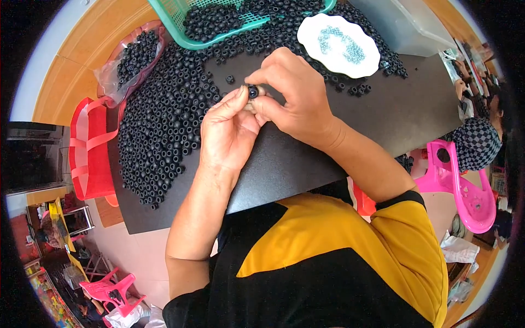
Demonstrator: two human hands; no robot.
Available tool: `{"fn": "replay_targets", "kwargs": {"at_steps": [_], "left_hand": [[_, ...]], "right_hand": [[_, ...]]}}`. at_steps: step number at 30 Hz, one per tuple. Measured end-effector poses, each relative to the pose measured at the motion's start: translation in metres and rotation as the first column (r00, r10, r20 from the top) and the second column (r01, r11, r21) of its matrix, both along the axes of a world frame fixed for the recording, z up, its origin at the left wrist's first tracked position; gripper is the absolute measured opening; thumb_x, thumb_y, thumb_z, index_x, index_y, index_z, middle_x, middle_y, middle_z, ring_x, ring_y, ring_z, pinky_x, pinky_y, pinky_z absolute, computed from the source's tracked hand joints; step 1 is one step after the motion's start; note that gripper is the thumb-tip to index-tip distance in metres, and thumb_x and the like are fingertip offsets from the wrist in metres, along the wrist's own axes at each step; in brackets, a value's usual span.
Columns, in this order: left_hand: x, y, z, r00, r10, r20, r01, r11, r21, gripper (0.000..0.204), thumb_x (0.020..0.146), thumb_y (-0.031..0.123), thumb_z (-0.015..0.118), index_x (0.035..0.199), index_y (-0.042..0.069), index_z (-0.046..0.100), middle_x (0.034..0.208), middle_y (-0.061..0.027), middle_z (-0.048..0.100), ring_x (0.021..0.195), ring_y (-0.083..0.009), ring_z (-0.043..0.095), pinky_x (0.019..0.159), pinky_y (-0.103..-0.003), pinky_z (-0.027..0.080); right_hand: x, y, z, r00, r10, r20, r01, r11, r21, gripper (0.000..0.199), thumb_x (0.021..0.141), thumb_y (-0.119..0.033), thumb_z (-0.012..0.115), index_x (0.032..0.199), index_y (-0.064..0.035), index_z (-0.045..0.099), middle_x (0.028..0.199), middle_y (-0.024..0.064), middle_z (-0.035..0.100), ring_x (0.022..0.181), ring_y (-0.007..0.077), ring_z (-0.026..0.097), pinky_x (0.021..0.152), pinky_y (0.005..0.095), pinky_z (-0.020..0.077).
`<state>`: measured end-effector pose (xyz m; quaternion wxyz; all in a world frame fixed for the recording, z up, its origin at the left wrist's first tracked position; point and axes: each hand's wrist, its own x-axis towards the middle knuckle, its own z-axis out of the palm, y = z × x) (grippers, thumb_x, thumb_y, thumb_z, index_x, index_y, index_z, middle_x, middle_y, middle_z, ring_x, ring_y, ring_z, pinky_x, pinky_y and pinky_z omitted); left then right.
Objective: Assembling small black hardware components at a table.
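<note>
Above the dark tabletop my two hands meet, fingers pinched round one small black ring-shaped part [252,92]. My left hand [229,128] grips it between thumb and fingers, palm turned up. From the other side, the thumb and index finger of my right hand [298,90] close on the same part; anything smaller between the fingertips cannot be made out. A large heap of similar black rings [164,117] spreads left of my hands. One loose ring [229,79] lies just beyond my left thumb. A white scalloped dish [350,64] holds small clear bluish rings or beads [340,44].
A green plastic basket [191,45] of black parts stands at the far side. Beside the heap are a clear bag [131,65] of parts and a red bag [90,158]. A translucent bin [404,22] stands far right, a pink chair [470,202] beyond the table's right edge.
</note>
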<state>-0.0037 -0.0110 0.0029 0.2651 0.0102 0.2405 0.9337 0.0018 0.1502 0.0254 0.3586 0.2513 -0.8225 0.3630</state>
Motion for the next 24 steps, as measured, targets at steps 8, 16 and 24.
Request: {"fn": "replay_targets", "kwargs": {"at_steps": [8, 16, 24], "left_hand": [[0.002, 0.002, 0.001, 0.997, -0.071, -0.003, 0.072, 0.997, 0.034, 0.019, 0.094, 0.014, 0.062, 0.101, -0.003, 0.065, 0.104, -0.0146, 0.067, 0.093, -0.0253, 0.065, 0.088, -0.039, 0.049], [0.010, 0.009, 0.016, 0.995, -0.003, 0.096, 0.007, 0.999, -0.040, 0.016, 0.095, 0.014, 0.057, 0.097, 0.000, 0.065, 0.098, -0.0103, 0.066, 0.092, -0.0235, 0.063, 0.086, -0.039, 0.048], [0.005, 0.006, 0.009, 1.000, -0.030, -0.009, 0.029, 0.999, -0.041, 0.018, 0.095, 0.017, 0.056, 0.096, 0.000, 0.064, 0.094, -0.0116, 0.067, 0.081, -0.0236, 0.061, 0.078, -0.038, 0.049]], "right_hand": [[-0.002, 0.004, 0.001, 0.988, 0.153, -0.025, -0.154, 0.987, -0.036, 0.023, 0.063, -0.001, 0.073, 0.084, -0.0013, 0.063, 0.082, 0.0090, 0.058, 0.076, 0.0242, 0.062, 0.064, 0.0309, 0.0499], [-0.001, 0.008, 0.003, 0.983, 0.181, -0.018, -0.181, 0.983, -0.024, 0.022, 0.064, -0.003, 0.073, 0.082, -0.0004, 0.062, 0.080, 0.0092, 0.058, 0.072, 0.0237, 0.061, 0.061, 0.0307, 0.0492], [-0.004, 0.008, 0.005, 0.976, 0.215, -0.021, -0.216, 0.976, -0.040, 0.021, 0.064, -0.004, 0.073, 0.081, -0.0001, 0.061, 0.075, 0.0096, 0.055, 0.067, 0.0253, 0.057, 0.058, 0.0315, 0.0469]]}}
